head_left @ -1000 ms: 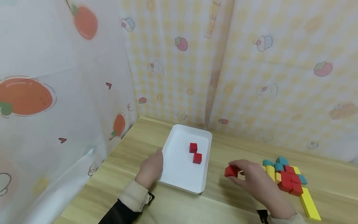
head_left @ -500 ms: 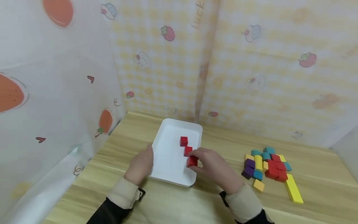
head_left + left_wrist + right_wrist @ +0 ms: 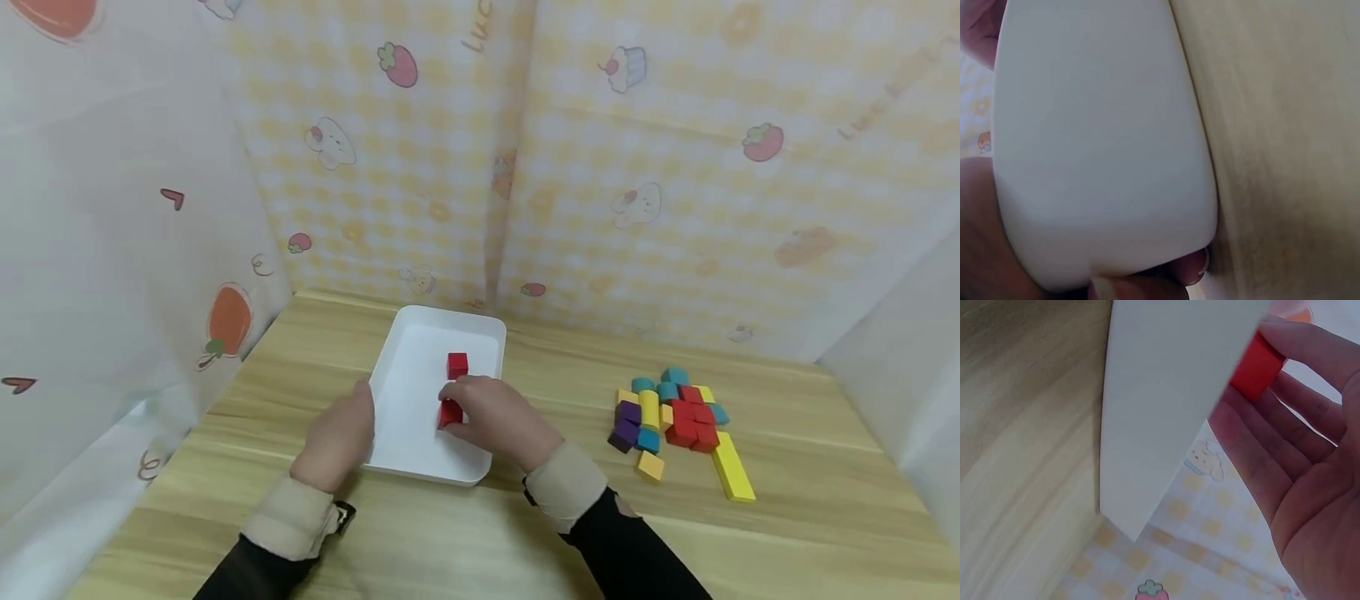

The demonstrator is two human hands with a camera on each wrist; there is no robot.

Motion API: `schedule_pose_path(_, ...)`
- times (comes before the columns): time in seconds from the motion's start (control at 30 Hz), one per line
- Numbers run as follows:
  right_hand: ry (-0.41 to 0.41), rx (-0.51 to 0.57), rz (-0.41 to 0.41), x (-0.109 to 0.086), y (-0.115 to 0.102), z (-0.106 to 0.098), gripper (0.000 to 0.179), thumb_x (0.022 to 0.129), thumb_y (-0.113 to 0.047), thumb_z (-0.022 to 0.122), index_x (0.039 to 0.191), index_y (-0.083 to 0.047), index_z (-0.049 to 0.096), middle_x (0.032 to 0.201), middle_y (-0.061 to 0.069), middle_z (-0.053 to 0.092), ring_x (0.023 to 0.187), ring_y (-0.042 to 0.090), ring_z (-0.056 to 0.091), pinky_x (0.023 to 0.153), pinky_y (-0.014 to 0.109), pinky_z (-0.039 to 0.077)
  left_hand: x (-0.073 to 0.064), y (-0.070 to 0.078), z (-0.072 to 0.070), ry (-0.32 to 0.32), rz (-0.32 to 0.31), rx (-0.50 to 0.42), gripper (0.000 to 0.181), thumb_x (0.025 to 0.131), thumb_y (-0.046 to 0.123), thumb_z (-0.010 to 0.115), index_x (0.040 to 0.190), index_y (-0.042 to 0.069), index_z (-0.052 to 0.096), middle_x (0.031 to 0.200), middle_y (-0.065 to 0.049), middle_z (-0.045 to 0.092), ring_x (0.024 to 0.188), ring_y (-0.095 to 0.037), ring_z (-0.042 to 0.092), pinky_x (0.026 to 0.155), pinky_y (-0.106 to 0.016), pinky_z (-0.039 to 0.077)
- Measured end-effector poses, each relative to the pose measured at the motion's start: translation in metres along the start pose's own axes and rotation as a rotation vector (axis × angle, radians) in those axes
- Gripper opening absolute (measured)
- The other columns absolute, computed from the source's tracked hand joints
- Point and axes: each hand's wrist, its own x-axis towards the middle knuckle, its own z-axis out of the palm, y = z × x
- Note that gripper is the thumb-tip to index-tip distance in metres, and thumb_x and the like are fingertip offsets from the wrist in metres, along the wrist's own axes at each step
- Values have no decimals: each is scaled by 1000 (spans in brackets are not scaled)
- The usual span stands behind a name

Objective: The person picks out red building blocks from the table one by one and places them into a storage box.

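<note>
A white tray [image 3: 408, 417] lies on the wooden table, and my left hand [image 3: 337, 437] grips its left side. In the left wrist view, fingertips [image 3: 1192, 267] show against the end of the tray's outer wall. Over the tray, my right hand [image 3: 502, 421] pinches a red cube [image 3: 450, 414] between thumb and fingers; the right wrist view shows the same red cube [image 3: 1257, 369] partly behind the tray wall. Behind it in the tray sits another red cube [image 3: 457, 365]. The right hand covers the spot between them, so any further cube there is hidden.
To the right on the table [image 3: 555, 525] is a cluster of blocks: several red cubes [image 3: 682, 432], purple cubes [image 3: 624, 435], blue-green pieces, a yellow cylinder [image 3: 649, 410] and a long yellow block [image 3: 732, 468]. Patterned cloth [image 3: 585, 183] stands behind.
My right hand has carried the red cube leftward from beside the block cluster into the tray. The left hand stays on the tray. The head view has turned right, shifting everything left.
</note>
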Motion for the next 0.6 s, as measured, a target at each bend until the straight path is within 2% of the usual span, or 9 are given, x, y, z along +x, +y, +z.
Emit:
schedule_pose_path(0.2, -27, -52, -25, 14, -5, 9, 21, 89, -18, 78, 109, -13, 72, 95, -2, 70, 83, 10, 61, 80, 22, 53, -1, -2, -6, -12, -8, 0, 18, 93, -7, 47, 110, -13, 42, 66, -13, 55, 55, -24, 53, 46, -37, 45)
schedule_pose_path(0.37, -30, -92, -20, 20, -5, 15, 13, 90, -18, 77, 101, -15, 72, 86, -3, 66, 78, 8, 57, 74, 19, 50, 2, 0, -4, -33, -5, -17, 15, 94, -6, 46, 107, -11, 40, 68, -14, 55, 56, -24, 54, 46, -37, 45)
schedule_pose_path(0.6, -35, -96, 8, 27, -4, 19, 14, 90, -16, 76, 103, -15, 72, 89, -3, 68, 78, 8, 57, 75, 18, 50, 3, 2, -2, -50, -13, -32, 12, 95, -6, 44, 105, -9, 39, 69, -15, 56, 58, -25, 56, 48, -39, 47)
